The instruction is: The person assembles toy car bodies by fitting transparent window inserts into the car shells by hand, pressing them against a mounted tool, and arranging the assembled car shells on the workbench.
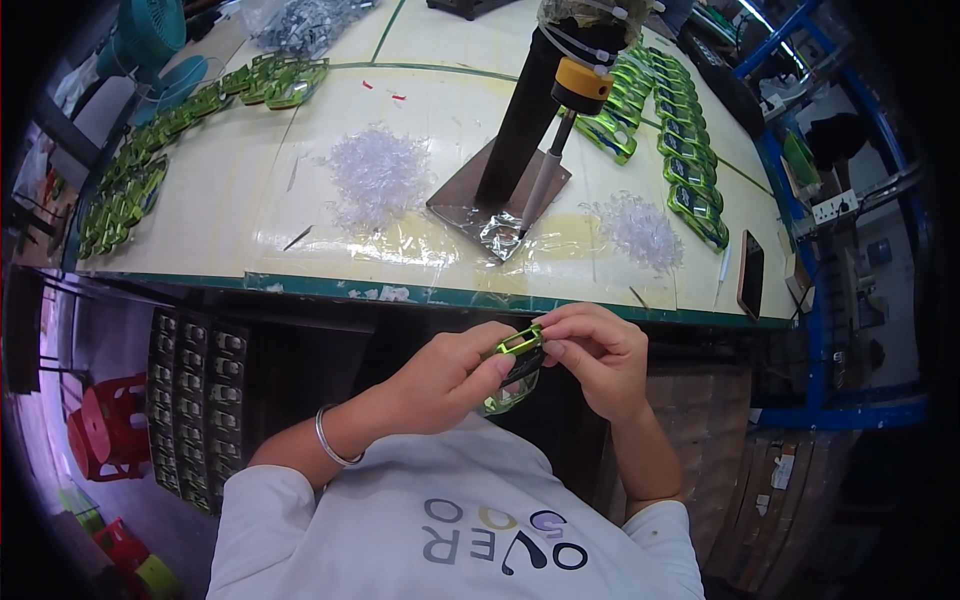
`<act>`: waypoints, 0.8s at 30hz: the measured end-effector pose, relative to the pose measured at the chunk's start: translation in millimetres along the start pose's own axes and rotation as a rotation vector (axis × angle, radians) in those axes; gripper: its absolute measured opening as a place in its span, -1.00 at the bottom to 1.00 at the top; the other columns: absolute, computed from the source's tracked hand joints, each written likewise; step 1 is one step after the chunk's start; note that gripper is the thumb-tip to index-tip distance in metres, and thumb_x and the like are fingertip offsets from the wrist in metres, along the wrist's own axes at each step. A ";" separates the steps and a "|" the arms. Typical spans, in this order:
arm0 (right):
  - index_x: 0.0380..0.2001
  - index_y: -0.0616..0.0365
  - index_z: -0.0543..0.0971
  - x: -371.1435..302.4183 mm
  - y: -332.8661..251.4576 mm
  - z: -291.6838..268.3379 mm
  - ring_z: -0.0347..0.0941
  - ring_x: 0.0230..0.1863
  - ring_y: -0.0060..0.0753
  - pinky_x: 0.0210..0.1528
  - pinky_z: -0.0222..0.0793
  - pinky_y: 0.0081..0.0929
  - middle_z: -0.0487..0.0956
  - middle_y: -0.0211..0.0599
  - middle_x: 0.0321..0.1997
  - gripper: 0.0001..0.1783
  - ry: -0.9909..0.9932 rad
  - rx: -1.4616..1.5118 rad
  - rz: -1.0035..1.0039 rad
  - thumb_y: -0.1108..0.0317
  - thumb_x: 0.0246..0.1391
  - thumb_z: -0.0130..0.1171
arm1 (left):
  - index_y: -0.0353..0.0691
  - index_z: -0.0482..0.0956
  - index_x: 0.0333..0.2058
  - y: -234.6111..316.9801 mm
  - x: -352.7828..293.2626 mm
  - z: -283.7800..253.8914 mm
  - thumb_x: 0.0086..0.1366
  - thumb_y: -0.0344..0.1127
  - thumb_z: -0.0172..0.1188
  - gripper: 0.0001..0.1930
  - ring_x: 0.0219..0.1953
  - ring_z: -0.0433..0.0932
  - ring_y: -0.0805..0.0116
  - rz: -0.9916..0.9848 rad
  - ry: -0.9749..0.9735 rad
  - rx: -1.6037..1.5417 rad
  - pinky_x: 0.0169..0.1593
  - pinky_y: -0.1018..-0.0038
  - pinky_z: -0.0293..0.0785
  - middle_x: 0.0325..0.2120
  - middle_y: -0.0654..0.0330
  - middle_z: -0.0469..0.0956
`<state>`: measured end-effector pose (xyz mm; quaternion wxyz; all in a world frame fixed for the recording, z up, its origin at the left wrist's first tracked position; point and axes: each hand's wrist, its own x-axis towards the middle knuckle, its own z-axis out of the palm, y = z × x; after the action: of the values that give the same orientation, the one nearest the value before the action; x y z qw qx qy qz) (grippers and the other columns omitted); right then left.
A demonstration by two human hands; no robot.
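In front of my chest, below the table's edge, I hold a bright green package (518, 344) with a dark printed front and a slot-like opening at its upper end. My left hand (445, 375), with a silver bangle at the wrist, grips it from the left, thumb across the front. My right hand (602, 362) is closed, its thumb and fingertips pinched at the package's upper right corner. Whether those fingertips also hold a small clear piece is too small to tell. Piles of thin clear plastic pieces lie on the table, one left (380, 177), one right (640, 232).
A dark post (525, 110) on a square metal base stands mid-table, with a yellow-and-grey tool (583, 84) beside it. Rows of green packages line the left (125, 200) and right (690, 165). A phone (750, 274) lies at the right edge. Red stools (110, 425) stand lower left.
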<state>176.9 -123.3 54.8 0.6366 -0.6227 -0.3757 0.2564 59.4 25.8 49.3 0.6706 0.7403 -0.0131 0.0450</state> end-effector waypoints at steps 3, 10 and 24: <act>-0.44 0.34 0.51 -0.3 2.3 -5.8 0.44 -0.41 -0.52 -0.44 0.40 -0.70 0.47 -0.18 -0.33 -0.87 -0.049 -0.049 -0.060 0.65 -0.17 0.07 | -0.34 0.35 -0.28 -5.2 -1.2 2.1 0.19 -0.36 -0.17 -0.79 -0.51 0.38 0.43 -0.005 -0.012 -0.039 -0.39 0.54 0.31 -0.54 0.14 0.39; -0.47 0.35 0.49 -2.9 1.9 -2.3 0.45 -0.42 -0.50 -0.43 0.39 -0.66 0.49 -0.16 -0.38 -0.89 -0.032 -0.430 -0.357 0.63 -0.19 0.10 | -0.34 0.35 -0.28 -9.7 -1.2 4.1 0.21 -0.34 -0.18 -0.78 -0.51 0.37 0.48 0.037 0.014 -0.115 -0.40 0.55 0.31 -0.53 0.15 0.38; -0.57 0.36 0.48 1.3 -2.7 -12.6 0.45 -0.49 -0.59 -0.45 0.40 -0.73 0.49 -0.19 -0.38 -0.94 -0.080 -0.024 -0.044 0.64 -0.24 0.06 | -0.36 0.33 -0.22 -0.3 -2.7 4.0 0.19 -0.36 -0.16 -0.76 -0.49 0.40 0.41 0.047 -0.029 -0.033 -0.38 0.54 0.32 -0.49 0.11 0.41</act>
<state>187.4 -130.0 58.3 0.6190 -0.6112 -0.4177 0.2625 57.0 21.8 48.4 0.6811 0.7294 -0.0410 0.0498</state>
